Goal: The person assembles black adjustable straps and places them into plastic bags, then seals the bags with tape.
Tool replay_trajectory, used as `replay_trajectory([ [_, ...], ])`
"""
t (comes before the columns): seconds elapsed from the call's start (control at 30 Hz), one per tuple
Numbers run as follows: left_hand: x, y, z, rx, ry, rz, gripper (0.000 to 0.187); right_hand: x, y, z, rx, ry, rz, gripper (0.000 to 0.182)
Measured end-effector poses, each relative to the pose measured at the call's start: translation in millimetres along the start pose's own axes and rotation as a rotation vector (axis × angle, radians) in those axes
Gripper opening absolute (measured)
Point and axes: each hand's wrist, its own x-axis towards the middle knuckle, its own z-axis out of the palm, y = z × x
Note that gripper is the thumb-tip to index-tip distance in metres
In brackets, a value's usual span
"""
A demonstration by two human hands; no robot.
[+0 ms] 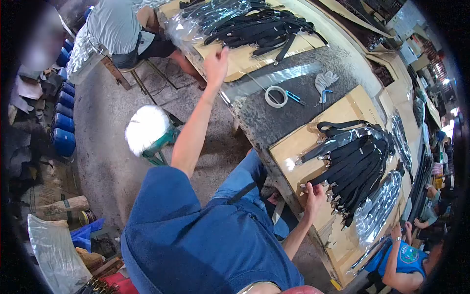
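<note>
Right hand (314, 197): thumb and fingers are closed on the near end of a black strap (338, 169). That strap lies at the edge of a fanned strap pile (364, 161), which is spread on a cardboard sheet (338, 113) at the table's near edge. Beside the pile, clear plastic wrap (379, 208) is seen.

Left hand (215, 66): arm outstretched, fingers curled, placed beside a second strap heap (259, 32); whether anything is gripped there cannot be told.

Between the two piles, on the dark table (259, 117), a tape roll (277, 105), a blue-handled tool (293, 96) and a crumpled pale cloth (325, 81) are set down.

Farther out: a white-topped stool (147, 128) is placed on the floor; a person in grey (115, 24) is seated near the second heap; blue containers (63, 142) are lined up at left.
</note>
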Motion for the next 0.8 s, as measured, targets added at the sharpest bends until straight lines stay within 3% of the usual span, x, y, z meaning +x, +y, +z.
replay_trajectory([
  [0.07,40,27,19,-0.169,-0.046,0.142,0.034,-1,1,0,-0.028,0.01,0.003,0.01],
  [0.1,45,74,11,-0.439,-0.081,0.097,0.036,-1,1,1,0.016,0.01,0.005,0.011],
  [0.13,57,106,6,-0.482,-0.007,0.175,0.039,-1,1,1,0.06,0.012,0.006,0.011],
  [0.17,63,142,-10,-0.627,0.036,0.326,0.038,-1,0,1,0.064,0.024,0.006,0.011],
  [0.2,76,164,-34,-0.532,0.113,0.505,0.03,-2,-2,2,0.033,0.03,0.002,0.012],
  [0.23,55,215,-68,-1.298,-0.049,0.43,0.024,-3,-2,1,0.001,0.035,0.003,0.012],
  [0.27,59,230,-85,-0.62,0.346,0.645,0.023,-4,-1,1,0.001,0.047,0.015,0.012],
  [0.3,33,263,-110,-0.416,0.464,0.751,0.024,-3,0,1,-0.016,0.058,0.007,0.012],
  [0.37,14,276,-142,-0.107,0.497,0.991,0.028,0,5,1,-0.026,0.067,0.016,0.012],
  [0.43,-34,255,-144,-0.609,-0.194,0.703,0.009,4,13,-1,0.027,0.043,0.019,0.013],
  [0.47,-59,237,-155,-0.098,-0.433,0.94,0.011,1,0,1,-0.054,0.031,0.014,0.013],
  [0.5,-88,227,-153,-0.012,-0.689,0.981,0.017,5,12,-7,-0.051,-0.004,-0.003,0.016],
  [0.53,-119,193,-152,-0.034,-0.99,0.811,0.013,6,14,-8,-0.033,-0.017,-0.01,0.015],
  [0.63,-226,102,-172,0.02,-1.375,0.375,0.004,5,4,-6,-0.015,-0.026,0.01,0.014],
  [0.7,-260,99,-195,0.092,-1.545,0.113,0.006,5,5,-6,-0.02,0.005,0.015,0.015],
  [0.73,-265,98,-199,0.087,-1.567,0.117,0.006,7,10,-7,-0.035,0.005,0.02,0.016],
  [0.8,-271,97,-202,0.201,-1.775,-0.128,0.015,7,11,-6,0.011,0.007,0.034,0.015],
])
